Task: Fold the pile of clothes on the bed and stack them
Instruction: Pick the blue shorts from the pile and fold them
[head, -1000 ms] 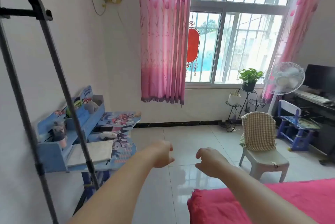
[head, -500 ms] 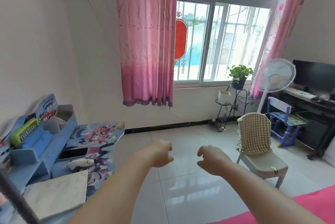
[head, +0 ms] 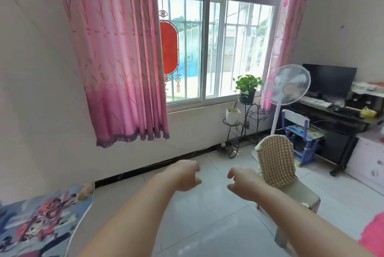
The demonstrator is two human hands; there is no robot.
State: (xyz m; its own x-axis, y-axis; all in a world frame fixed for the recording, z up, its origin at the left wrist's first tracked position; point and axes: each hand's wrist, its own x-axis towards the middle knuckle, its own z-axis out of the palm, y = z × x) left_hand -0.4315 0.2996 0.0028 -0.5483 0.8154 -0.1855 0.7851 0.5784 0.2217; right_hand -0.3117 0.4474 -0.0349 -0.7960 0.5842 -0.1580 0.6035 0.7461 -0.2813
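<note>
Both arms stretched forward over the tiled floor (head: 207, 215), nothing held. Left hand (head: 184, 175) loosely curled, fingers bent in, empty. Right hand (head: 243, 184) same, loosely curled and empty, thumb and fingers apart. The two hands sit near each other, not touching, at mid-frame.

Pile of clothes not in view. Only a sliver of the bed (head: 374, 234), pink cover, shows at the lower right edge.

Pink curtain (head: 116, 59) hangs left of the barred window (head: 218, 48); red hanging ornament (head: 169, 48) on the glass just beside the curtain. Potted plant (head: 247, 86) on a black metal stand below the window's right end. White standing fan (head: 286, 84) next to it. Grey chair (head: 291, 190) with a checked cloth (head: 275, 161) draped over its back, just right of the right hand. Small blue chair (head: 301, 130) behind it, by a black desk (head: 336, 117) carrying a monitor (head: 329, 80) and keyboard. Cartoon-printed blue desk (head: 41, 221) at lower left corner.
</note>
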